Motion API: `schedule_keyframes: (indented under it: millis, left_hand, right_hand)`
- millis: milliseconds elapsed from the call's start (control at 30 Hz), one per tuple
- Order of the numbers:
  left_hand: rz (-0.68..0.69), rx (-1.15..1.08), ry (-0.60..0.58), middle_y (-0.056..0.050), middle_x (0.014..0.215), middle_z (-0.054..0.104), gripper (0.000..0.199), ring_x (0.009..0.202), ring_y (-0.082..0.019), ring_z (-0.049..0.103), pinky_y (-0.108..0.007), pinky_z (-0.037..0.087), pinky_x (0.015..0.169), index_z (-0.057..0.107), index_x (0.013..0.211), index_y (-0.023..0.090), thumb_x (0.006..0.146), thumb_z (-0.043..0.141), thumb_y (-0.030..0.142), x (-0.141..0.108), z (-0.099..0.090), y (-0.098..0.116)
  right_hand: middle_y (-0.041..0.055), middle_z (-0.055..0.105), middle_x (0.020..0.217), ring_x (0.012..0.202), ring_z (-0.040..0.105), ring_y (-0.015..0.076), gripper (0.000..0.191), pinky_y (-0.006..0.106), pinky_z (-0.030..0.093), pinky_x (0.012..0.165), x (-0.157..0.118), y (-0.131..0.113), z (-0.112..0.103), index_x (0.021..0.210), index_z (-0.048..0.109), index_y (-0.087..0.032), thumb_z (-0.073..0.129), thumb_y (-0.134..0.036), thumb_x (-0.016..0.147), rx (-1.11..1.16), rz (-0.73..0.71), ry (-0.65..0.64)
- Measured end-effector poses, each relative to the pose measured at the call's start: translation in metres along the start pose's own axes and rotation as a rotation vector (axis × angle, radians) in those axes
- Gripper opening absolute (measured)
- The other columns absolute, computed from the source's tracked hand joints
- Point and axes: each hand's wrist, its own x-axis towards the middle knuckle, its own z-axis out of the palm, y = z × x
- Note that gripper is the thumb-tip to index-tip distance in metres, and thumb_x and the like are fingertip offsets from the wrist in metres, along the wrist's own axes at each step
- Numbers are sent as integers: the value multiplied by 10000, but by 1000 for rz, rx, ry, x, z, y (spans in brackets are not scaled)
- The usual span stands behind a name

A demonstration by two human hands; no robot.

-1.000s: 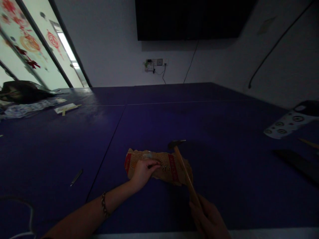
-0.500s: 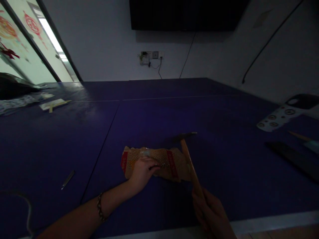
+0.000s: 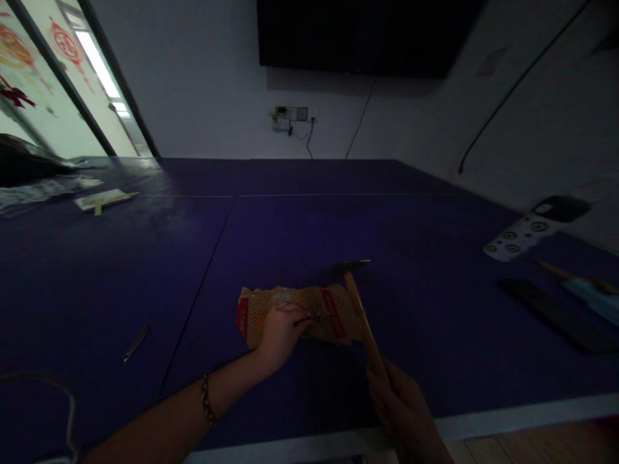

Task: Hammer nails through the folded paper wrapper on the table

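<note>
My left hand [image 3: 283, 330] rests on a flattened brown piece of cardboard packaging [image 3: 336, 314] with red bands and dark dots. Its thumb and fingertips are pressed together over the cardboard's middle. Something small and shiny seems to show by the fingertips, too dim to name. Closed round the wooden handle of a hammer [image 3: 360, 306] is my right hand [image 3: 403, 403]. The hammer's dark head lies beyond the cardboard's upper right corner, and its handle passes along the right edge. Whether the hammer touches the table, I cannot tell.
On the purple tabletop [image 3: 271, 238] lie a small metal tool [image 3: 137, 343] at left and a dark flat object [image 3: 551, 312] at right. A spotted phone-case-like thing [image 3: 520, 237] is further back. A grey cable [image 3: 71, 412] curves at lower left.
The hammer and my right hand have shifted slightly left. My left hand stays at the cardboard with its fingers closed. The view has moved a little.
</note>
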Motion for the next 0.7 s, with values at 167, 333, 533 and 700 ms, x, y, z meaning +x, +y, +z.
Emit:
schedule_keyframes:
  millis: [167,333,533,700]
  left_hand:
    - [-13,27,16,-3,739,696,64,724,-166,619,-268,466,671,707,736,216,702,657,194,1,3,-1]
    - [-36,-1,43,-4,737,695,44,723,-160,611,-264,457,688,707,692,205,681,676,177,2,2,0]
    - [-41,-22,20,-9,705,689,43,700,-159,599,-263,445,666,707,699,199,680,676,177,2,-1,2]
    - [-66,-27,35,-16,701,680,51,700,-159,583,-265,432,670,705,664,189,672,679,145,3,-1,2]
  right_hand:
    - [-83,351,471,359,298,45,357,157,242,315,-4,-11,5,745,493,-166,520,-522,739,-12,-9,47]
    - [-82,362,480,362,321,45,331,155,258,317,-6,-8,1,762,499,-175,540,-503,741,40,60,12]
    - [-85,376,459,341,309,38,303,160,251,316,-5,-5,-1,736,484,-180,518,-479,770,23,44,-15]
    - [-77,386,472,366,327,46,306,164,257,332,-6,-8,-2,718,482,-177,509,-477,774,-26,16,7]
